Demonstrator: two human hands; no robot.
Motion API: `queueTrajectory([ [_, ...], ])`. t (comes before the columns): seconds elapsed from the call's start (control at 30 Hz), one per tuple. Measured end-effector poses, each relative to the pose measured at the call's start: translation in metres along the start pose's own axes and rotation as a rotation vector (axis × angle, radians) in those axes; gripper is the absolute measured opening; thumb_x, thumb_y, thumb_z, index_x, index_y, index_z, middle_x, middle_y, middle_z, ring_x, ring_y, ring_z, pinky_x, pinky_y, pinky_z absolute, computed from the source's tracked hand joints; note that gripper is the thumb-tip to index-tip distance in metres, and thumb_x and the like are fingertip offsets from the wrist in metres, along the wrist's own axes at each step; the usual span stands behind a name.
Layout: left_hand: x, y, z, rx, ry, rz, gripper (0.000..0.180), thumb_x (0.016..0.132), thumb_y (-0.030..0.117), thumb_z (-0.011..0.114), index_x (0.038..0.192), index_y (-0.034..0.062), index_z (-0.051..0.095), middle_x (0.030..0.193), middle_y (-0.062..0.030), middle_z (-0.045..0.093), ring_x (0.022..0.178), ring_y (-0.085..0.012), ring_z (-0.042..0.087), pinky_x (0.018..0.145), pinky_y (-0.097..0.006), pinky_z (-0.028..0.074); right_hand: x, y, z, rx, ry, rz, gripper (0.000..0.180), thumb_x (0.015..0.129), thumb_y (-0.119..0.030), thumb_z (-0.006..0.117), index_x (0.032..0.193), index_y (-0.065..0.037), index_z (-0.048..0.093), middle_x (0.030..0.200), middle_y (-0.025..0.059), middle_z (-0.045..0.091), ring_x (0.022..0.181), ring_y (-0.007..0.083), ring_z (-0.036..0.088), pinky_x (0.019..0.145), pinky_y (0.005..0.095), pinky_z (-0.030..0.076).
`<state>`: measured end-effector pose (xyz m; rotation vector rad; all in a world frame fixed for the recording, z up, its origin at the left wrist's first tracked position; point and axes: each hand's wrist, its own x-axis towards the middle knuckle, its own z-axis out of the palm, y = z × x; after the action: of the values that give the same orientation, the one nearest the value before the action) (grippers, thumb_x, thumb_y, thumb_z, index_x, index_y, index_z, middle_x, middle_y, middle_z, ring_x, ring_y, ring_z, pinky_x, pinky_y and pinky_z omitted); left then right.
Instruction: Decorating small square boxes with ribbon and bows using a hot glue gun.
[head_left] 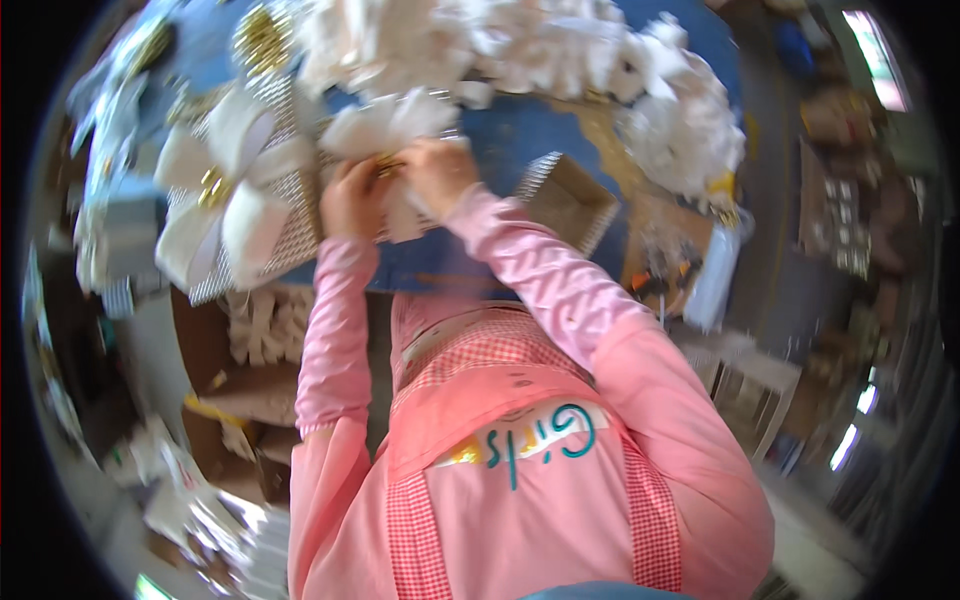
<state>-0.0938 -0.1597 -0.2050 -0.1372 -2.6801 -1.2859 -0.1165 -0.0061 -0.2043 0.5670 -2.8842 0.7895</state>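
Note:
Both of my hands work close together at the blue table's near side, on a white artificial flower (410, 118) with a gold centre. My left hand (352, 200) pinches it from the left, fingers curled at the gold centre. From the right, my right hand (437, 175) closes on the same centre, with its fingertips partly hidden. Pale petals spread out beyond my hands, and one hangs below them. Left of my left hand lies a larger white flower (250, 230) with gold stamens, over a silvery studded sheet.
Piled white petals (560, 45) line the far side, with a gold bundle (263, 40) at the left. An open silver-edged box (570, 205) sits right of my hands. A tool tray (662, 265) stands near the right edge; a cardboard box (215, 350) holds white pieces below.

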Motion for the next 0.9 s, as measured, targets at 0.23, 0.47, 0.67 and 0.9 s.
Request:
queueTrajectory([
  [0.23, 0.003, 0.029, -0.024, 0.267, -0.032, 0.051, 0.031, 0.076, 0.013, 0.066, 0.106, 0.0067, 0.062, 0.094, -0.0115, 0.060, 0.071, -0.0234, 0.060, 0.064, -0.033, 0.048, -0.070, 0.008, -0.082, 0.237, 0.427, 0.130, 0.018, 0.076, -0.014, 0.066, 0.094, -0.014, 0.067, 0.080, 0.0059, 0.065, 0.073, 0.0234, 0.061, 0.068, 0.0326, 0.047],
  [0.47, -0.034, 0.133, 0.014, -0.186, -0.244, 0.093, 0.026, 0.082, -0.004, 0.052, 0.103, 0.0066, 0.064, 0.079, -0.0061, 0.066, 0.070, -0.0150, 0.063, 0.063, -0.027, 0.049, -0.221, 0.122, -0.088, 0.201, 0.567, 1.016, 0.056, 0.074, -0.026, 0.071, 0.123, -0.012, 0.048, 0.097, 0.0097, 0.060, 0.076, 0.0235, 0.062, 0.063, 0.0306, 0.049],
  [0.67, -0.074, 0.104, 0.137, -0.018, -0.312, 0.024, 0.042, 0.082, 0.005, 0.055, 0.123, 0.0055, 0.049, 0.113, -0.0158, 0.057, 0.108, -0.0305, 0.054, 0.091, -0.033, 0.042, -0.232, 0.146, -0.055, 0.241, 0.262, 1.013, 0.043, 0.074, -0.028, 0.060, 0.113, -0.010, 0.057, 0.090, 0.0157, 0.065, 0.085, 0.0346, 0.062, 0.074, 0.0405, 0.048],
  [0.9, -0.077, 0.104, 0.164, -0.366, -0.323, -0.311, 0.044, 0.082, -0.012, 0.041, 0.120, 0.0062, 0.053, 0.105, -0.0107, 0.063, 0.096, -0.0161, 0.059, 0.086, -0.026, 0.044, -0.233, 0.180, -0.101, 0.335, 0.139, 0.967, 0.049, 0.075, -0.047, 0.064, 0.113, -0.016, 0.059, 0.089, 0.0087, 0.067, 0.084, 0.0305, 0.063, 0.071, 0.0383, 0.049],
])
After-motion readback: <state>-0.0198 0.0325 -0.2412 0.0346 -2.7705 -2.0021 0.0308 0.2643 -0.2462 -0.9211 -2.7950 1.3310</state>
